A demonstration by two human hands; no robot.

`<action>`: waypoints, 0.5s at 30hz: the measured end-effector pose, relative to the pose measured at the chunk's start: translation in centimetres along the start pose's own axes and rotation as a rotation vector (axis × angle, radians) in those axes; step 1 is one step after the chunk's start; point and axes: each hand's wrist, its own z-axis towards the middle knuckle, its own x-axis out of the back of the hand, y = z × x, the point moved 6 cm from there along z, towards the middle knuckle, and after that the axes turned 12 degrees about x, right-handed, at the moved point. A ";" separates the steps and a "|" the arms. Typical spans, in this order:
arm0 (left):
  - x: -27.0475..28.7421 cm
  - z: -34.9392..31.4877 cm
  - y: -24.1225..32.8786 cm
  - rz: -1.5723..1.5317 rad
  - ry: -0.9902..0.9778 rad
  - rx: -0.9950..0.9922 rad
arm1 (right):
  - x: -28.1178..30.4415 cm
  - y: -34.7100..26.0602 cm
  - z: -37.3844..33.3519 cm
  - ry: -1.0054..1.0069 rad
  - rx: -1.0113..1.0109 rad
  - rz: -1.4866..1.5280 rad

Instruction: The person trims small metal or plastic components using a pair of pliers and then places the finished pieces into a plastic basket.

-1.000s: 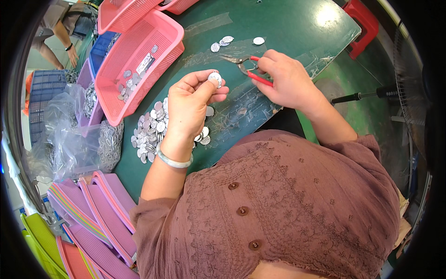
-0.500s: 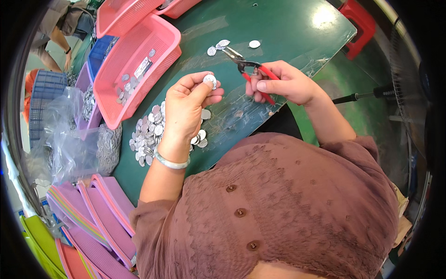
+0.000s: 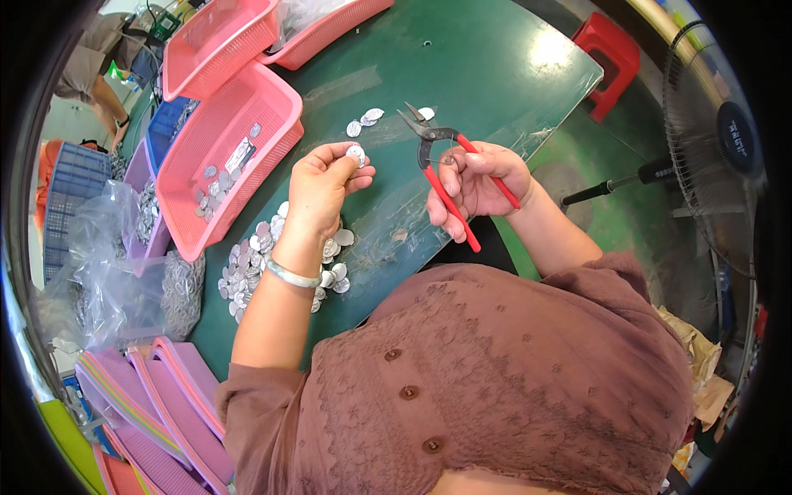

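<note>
Between thumb and fingers, my left hand [image 3: 323,183] pinches a round silver disc [image 3: 355,154] above the green table. My right hand [image 3: 483,186] grips red-handled pliers [image 3: 445,195] whose dark jaws are parted and point up and left, apart from the disc. Beneath my left wrist, which wears a pale bangle [image 3: 293,275], lies a heap of silver discs [image 3: 244,268]. A few more discs [image 3: 363,122] rest on the table beyond my left hand, and another disc [image 3: 426,113] lies behind the plier jaws.
A pink basket [image 3: 280,136] holding some discs stands to the left, with more pink baskets [image 3: 223,48] behind. A clear plastic bag [image 3: 111,264] and silver chain [image 3: 181,289] lie beside the table. At right are a red stool [image 3: 606,62] and a fan [image 3: 701,157].
The plier handles have spread wider and the jaws have parted. The pliers have drawn away from the discs at the back. My left hand still holds its disc.
</note>
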 end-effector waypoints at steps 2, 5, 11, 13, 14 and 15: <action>-0.1 0.4 0.0 0.013 -0.001 0.009 | -0.2 0.0 0.1 -0.014 0.010 -0.001; -0.3 0.9 -0.1 0.025 -0.003 0.023 | -0.3 0.1 -0.1 -0.039 0.018 0.037; -0.4 1.8 -0.3 0.009 -0.011 0.043 | -0.2 0.0 -0.3 -0.081 0.047 0.122; -0.3 2.0 -0.4 -0.013 -0.007 0.042 | -0.2 0.0 -0.3 -0.092 0.049 0.143; -0.3 2.1 -0.4 -0.018 -0.007 0.047 | -0.2 0.1 -0.3 -0.099 0.049 0.151; -0.3 2.2 -0.5 -0.023 -0.008 0.053 | -0.2 0.1 -0.4 -0.106 0.049 0.159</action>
